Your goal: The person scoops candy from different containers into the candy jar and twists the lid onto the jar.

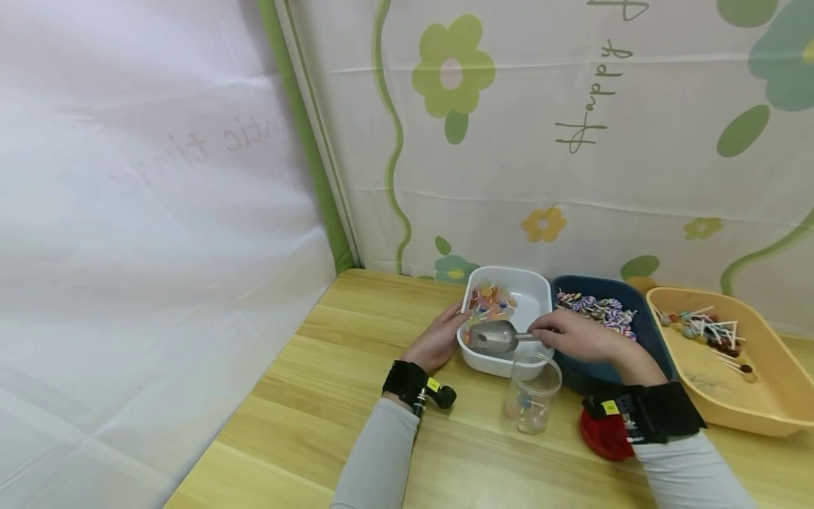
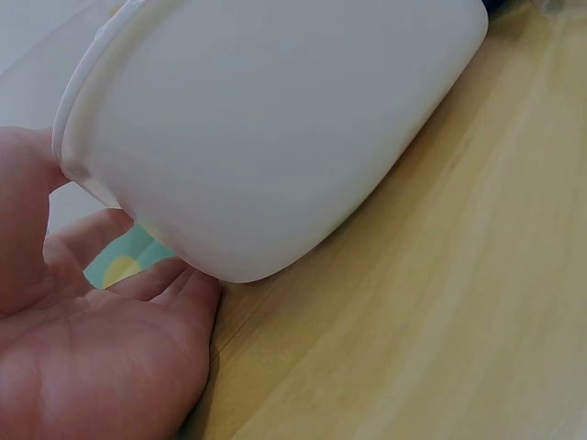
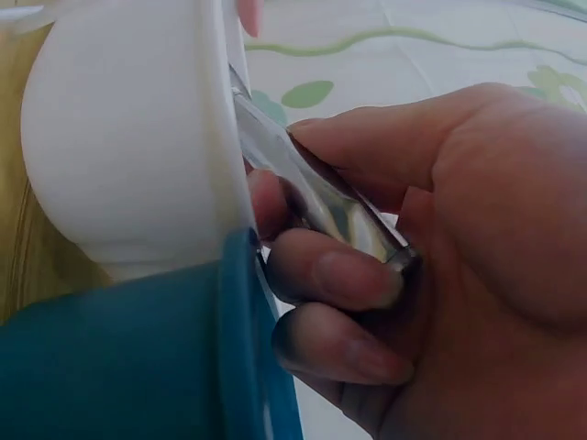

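My left hand [image 1: 439, 339] grips the left side of a white plastic tub [image 1: 540, 293]; in the left wrist view the thumb lies at its rim and the fingers reach against its underside. Wrapped lollipops [image 1: 490, 300] lie in the tub's left part. With curled fingers my right hand [image 1: 581, 336] holds the handle of a metal scoop [image 1: 496, 337], whose bowl is inside the tub near its front. In the right wrist view fingers wrap the scoop handle [image 3: 312, 188]. A clear plastic cup [image 1: 534, 389] with a few lollipops in its bottom stands just in front of the tub.
Right of the tub stands a dark blue tub [image 1: 651, 332] of striped lollipops, then a yellow tray [image 1: 706, 375] with several round lollipops. A red round object [image 1: 604, 435] lies under my right wrist. A patterned curtain [image 1: 470, 198] hangs behind the wooden table [image 1: 305, 396].
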{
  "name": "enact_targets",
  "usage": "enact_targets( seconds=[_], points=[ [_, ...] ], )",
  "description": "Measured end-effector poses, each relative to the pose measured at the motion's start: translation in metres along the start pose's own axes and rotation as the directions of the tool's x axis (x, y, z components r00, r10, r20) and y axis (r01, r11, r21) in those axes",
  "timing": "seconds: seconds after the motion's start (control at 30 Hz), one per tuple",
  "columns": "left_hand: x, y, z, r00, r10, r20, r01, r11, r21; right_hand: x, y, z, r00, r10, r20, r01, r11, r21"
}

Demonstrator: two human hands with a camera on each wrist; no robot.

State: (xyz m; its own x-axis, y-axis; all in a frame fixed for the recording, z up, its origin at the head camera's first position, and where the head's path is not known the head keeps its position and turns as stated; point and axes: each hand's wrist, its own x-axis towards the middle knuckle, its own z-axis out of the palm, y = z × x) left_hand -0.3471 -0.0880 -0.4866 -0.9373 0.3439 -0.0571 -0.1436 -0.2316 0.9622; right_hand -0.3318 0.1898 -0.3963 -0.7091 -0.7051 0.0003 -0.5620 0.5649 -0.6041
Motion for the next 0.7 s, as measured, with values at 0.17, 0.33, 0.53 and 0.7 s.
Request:
enact_targets(
  seconds=[0.17,0.33,0.53,0.7],
  points=[
    [0.001,0.000,-0.001,1.000,-0.006,-0.008,0.006,1.000,-0.005,-0.001,-0.002,0.001,1.000,-0.002,0.015,0.002,1.000,-0.011],
    [0.000,-0.001,-0.001,1.000,-0.011,-0.012,0.011,1.000,-0.017,-0.006,0.007,-0.001,1.000,0.018,0.012,-0.018,0.999,0.047],
    [0.001,-0.002,-0.001,1.000,-0.003,-0.004,0.003,1.000,-0.013,-0.012,0.014,-0.006,0.998,0.055,0.036,-0.060,0.981,0.186],
    [0.002,-0.001,0.000,1.000,0.002,-0.006,-0.002,1.000,-0.002,-0.015,0.017,-0.008,0.998,0.042,0.039,-0.050,0.972,0.231]
  ],
)
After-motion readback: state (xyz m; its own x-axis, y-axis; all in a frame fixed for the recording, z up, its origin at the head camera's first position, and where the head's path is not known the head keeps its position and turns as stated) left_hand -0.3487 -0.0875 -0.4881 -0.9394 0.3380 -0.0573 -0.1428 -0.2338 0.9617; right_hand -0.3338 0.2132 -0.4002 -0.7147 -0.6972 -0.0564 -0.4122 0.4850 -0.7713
